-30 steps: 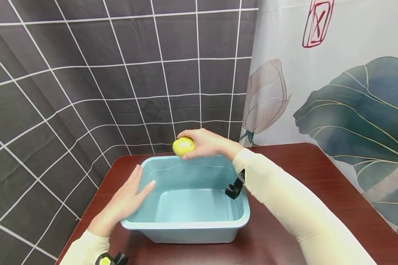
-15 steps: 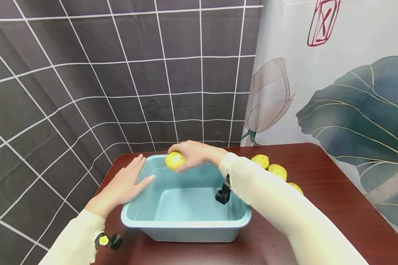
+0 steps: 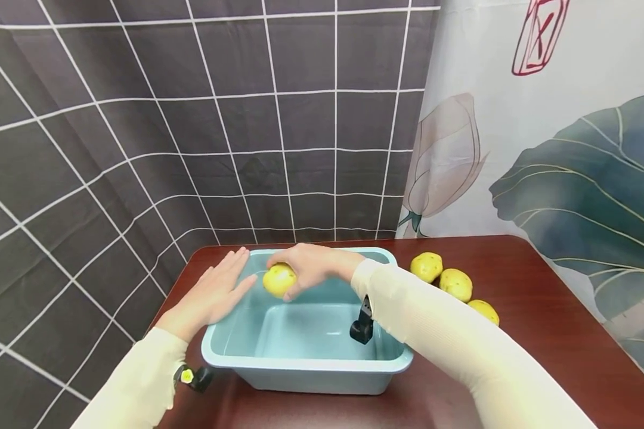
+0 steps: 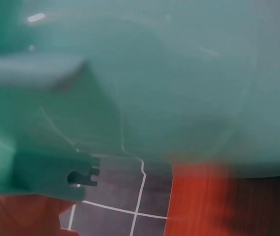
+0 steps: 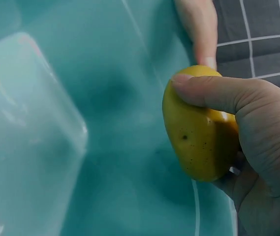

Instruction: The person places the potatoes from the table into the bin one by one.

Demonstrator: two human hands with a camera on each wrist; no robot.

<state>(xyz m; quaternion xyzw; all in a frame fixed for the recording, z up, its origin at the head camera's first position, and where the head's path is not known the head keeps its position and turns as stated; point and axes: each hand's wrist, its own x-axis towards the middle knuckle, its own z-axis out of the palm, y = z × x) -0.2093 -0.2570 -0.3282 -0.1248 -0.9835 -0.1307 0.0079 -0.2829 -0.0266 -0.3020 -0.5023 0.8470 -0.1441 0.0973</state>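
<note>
Grey, white-gridded cloth [image 3: 236,125] hangs behind a reddish-brown bench [image 3: 542,316]. The left hand [image 3: 211,295], fingers straight and thumb spread, rests along the left rim of a blue basin [image 3: 306,364]. Rightward, a yellow potato [image 3: 279,280] is above the basin's floor, pinched between thumb and fingers in the right hand's grip [image 3: 312,267]. Three more potatoes [image 3: 456,285] lie right of the basin.

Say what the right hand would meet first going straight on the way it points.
Most likely the left hand; depth is unclear, so the tub's left wall might come first.
</note>
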